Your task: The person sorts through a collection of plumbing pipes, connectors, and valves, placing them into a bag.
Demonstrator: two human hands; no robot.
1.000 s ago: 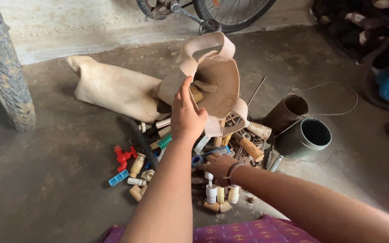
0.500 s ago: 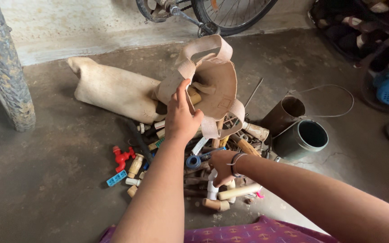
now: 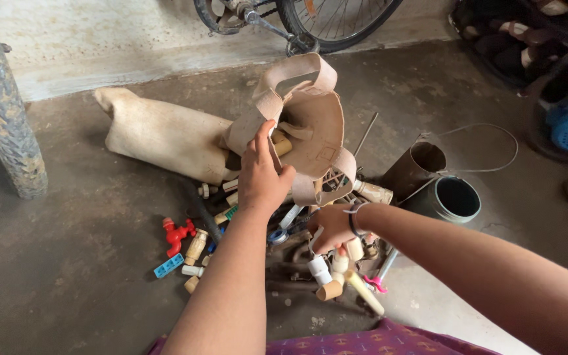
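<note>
the left hand (image 3: 262,176) is gripping the rim of a tan cloth bag (image 3: 310,125), fingers closed on the fabric and holding the mouth of the bag open and lifted off the floor. the bag is hanging just above a heap of pipe fittings (image 3: 284,230), and a cream pipe piece is showing inside its mouth.

the right hand (image 3: 334,228) is closed around a handful of white and cream pipe pieces (image 3: 336,273), which are dangling from it just below the bag and over the near edge of the heap; how many it is grasping cannot be told.

a red tap (image 3: 175,233) and a blue block (image 3: 168,265) are lying at the left edge of the heap, well left of the bag. a stuffed sack (image 3: 159,131) is lying on the floor, touching the bag's left side. a green bucket (image 3: 451,200) and a brown tube (image 3: 415,164) are sitting right of the bag, beside the heap. a bicycle wheel (image 3: 336,20) is standing behind the bag, by the wall.
</note>
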